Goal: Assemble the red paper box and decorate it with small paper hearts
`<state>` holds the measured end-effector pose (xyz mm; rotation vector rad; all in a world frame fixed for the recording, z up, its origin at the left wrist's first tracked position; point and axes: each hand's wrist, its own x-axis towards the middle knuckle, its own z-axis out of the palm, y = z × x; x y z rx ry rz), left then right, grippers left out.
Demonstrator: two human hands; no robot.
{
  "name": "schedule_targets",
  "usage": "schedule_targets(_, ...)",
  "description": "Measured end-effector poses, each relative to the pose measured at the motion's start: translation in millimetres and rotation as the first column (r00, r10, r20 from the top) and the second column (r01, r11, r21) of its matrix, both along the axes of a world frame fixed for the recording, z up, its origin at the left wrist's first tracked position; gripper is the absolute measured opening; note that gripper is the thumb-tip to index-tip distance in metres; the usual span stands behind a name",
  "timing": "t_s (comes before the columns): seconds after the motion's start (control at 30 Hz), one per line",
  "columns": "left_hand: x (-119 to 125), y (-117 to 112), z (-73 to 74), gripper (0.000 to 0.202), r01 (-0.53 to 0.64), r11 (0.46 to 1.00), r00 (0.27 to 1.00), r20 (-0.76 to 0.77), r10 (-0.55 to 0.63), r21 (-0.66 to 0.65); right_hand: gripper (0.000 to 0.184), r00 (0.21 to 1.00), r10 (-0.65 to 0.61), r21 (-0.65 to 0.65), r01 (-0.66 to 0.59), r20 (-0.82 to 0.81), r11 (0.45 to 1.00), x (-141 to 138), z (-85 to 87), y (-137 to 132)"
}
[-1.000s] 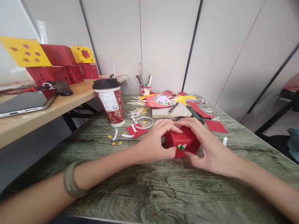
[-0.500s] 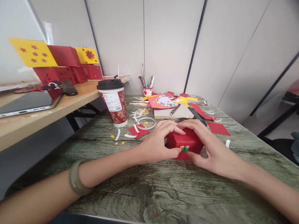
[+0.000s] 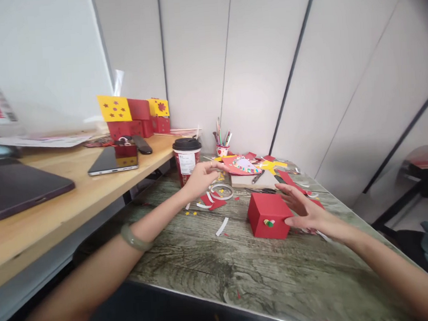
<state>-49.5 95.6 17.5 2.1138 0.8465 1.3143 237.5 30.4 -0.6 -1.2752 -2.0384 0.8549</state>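
Note:
A red paper box (image 3: 269, 210) stands on the table, with a small green, yellow and pink paper ornament (image 3: 268, 223) on its front face. My right hand (image 3: 309, 215) is at the box's right side, fingers spread, its thumb at the front right edge. Away to the left, my left hand (image 3: 202, 180) is raised in front of the paper cup (image 3: 187, 157), fingers stretched out to the right and nothing visible in them. Just beyond and below it lies a roll of white tape (image 3: 221, 191).
White paper strips (image 3: 222, 227), red scraps and yellow stars litter the wood-grain table (image 3: 206, 263). Decorated red card (image 3: 241, 164) and a pen cup (image 3: 222, 150) are at the back. On the left shelf (image 3: 158, 154) sit a phone (image 3: 114, 160), a tablet and stacked red and yellow boxes.
My left hand has let go of the red box and moved up and left, toward the cup. My right hand has loosened to the box's right side. The view has turned left.

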Motion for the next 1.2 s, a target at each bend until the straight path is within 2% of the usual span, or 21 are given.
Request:
schedule_targets(0.17,-17.1,8.1,3.9,0.028,0.001,0.997,0.988,-0.157,-0.013,-0.071,0.055,0.997,-0.072,0.016,0.072,-0.022,0.997,-12.5,-3.2,7.3)
schedule_targets(0.3,-26.9,8.7,5.3,0.026,-0.015,0.997,0.964,-0.268,-0.005,-0.073,0.057,0.970,-0.231,0.078,0.237,-0.081,0.968,-3.8,-6.0,25.1)
schedule_targets(0.47,-35.1,16.1,-2.7,0.027,-0.126,0.992,0.926,-0.362,0.109,-0.024,0.056,0.917,-0.380,0.109,0.393,-0.126,0.913,7.3,-5.3,37.8)
schedule_targets(0.63,-27.7,19.7,-16.4,0.024,-0.182,0.983,0.878,-0.447,0.168,0.011,0.057,0.935,-0.348,0.117,0.353,-0.067,0.928,-6.8,-17.7,33.2)
schedule_targets(0.8,-11.3,18.0,-24.4,0.019,-0.212,0.977,0.864,-0.471,0.181,-0.013,0.060,0.949,-0.292,0.233,0.259,0.118,0.937,-16.8,-31.1,36.1)
schedule_targets(0.87,-6.4,20.7,-24.0,0.018,-0.224,0.974,0.868,-0.460,0.185,-0.030,0.055,0.952,-0.271,0.293,0.221,0.142,0.930,-10.6,-25.6,44.5)
schedule_targets(0.97,1.5,30.2,-22.8,0.019,-0.227,0.971,0.892,-0.416,0.178,-0.072,0.044,0.943,-0.304,0.346,0.242,0.137,0.906,7.2,-3.7,66.5)
schedule_targets(1.1,20.3,52.1,-26.6,0.036,-0.217,0.958,0.934,-0.323,0.149,-0.185,0.033,0.917,-0.335,0.322,0.258,0.214,0.911,30.4,27.1,111.1)
schedule_targets(1.2,37.4,75.8,-31.7,0.039,-0.199,0.952,0.955,-0.263,0.136,-0.233,0.024,0.890,-0.357,0.303,0.270,0.285,0.914,36.3,33.4,147.7)
